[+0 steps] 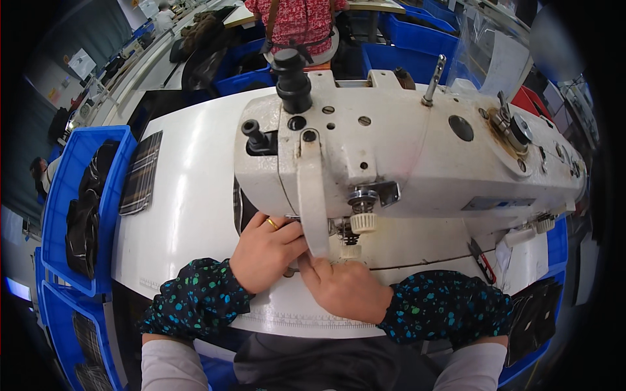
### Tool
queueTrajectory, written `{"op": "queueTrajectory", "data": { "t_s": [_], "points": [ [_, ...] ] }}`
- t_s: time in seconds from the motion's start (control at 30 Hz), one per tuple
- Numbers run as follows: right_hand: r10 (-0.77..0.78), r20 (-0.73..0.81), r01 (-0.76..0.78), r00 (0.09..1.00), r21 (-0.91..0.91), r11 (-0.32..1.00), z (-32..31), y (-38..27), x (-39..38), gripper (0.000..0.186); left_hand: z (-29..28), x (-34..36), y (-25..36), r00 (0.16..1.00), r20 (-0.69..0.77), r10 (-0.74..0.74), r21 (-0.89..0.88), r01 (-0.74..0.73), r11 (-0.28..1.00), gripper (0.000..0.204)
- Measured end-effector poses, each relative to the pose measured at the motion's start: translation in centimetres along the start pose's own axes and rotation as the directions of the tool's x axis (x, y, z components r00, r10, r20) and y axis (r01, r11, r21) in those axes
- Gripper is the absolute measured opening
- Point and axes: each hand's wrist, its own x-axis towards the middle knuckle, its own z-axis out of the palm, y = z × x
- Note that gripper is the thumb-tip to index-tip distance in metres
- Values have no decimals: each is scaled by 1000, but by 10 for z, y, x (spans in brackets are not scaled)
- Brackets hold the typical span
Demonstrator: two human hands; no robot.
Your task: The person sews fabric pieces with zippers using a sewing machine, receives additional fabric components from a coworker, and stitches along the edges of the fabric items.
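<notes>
A white industrial sewing machine point(391, 143) stands across the table in front of me. Close to its needle area, my left hand point(268, 251) is bent with its fingers closed at the near end of a dark plaid cloth piece point(242, 207), which shows just beyond the fingertips. My right hand point(345, 287) rests beside it, fingers drawn together below the machine's white front lever point(313, 195). The two hands nearly touch. The needle and whatever lies under the right fingertips are hidden by the machine head and the hands.
Another plaid cloth piece point(141, 173) lies at the table's left, beside a blue bin point(55, 215) of dark pieces. Red-handled snips point(482, 262) lie at the right. Dark pieces point(535, 319) fill a bin at lower right. A person in red point(300, 26) sits beyond the machine.
</notes>
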Motion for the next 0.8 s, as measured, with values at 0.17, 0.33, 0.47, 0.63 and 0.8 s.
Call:
{"op": "queueTrajectory", "data": {
  "t_s": [0.17,0.33,0.47,0.63,0.8],
  "points": [
    [64,64,-65,996,18,998,7,7,2,46,4,12,-10,997,-55,-47,-49,44,998,21],
    [99,89,-106,991,83,991,18,7,-1,51,13,13,-11,990,-119,-71,-28,68,997,19],
    [117,98,-128,988,119,985,16,7,1,51,15,11,-11,989,-133,-68,8,70,998,18],
    [117,92,-125,989,77,989,8,7,2,46,9,10,-8,993,-22,-119,-13,119,993,18],
    [29,45,-26,999,-57,998,-2,7,-1,34,2,18,5,976,-19,-217,-147,212,966,18]
  ]
}}
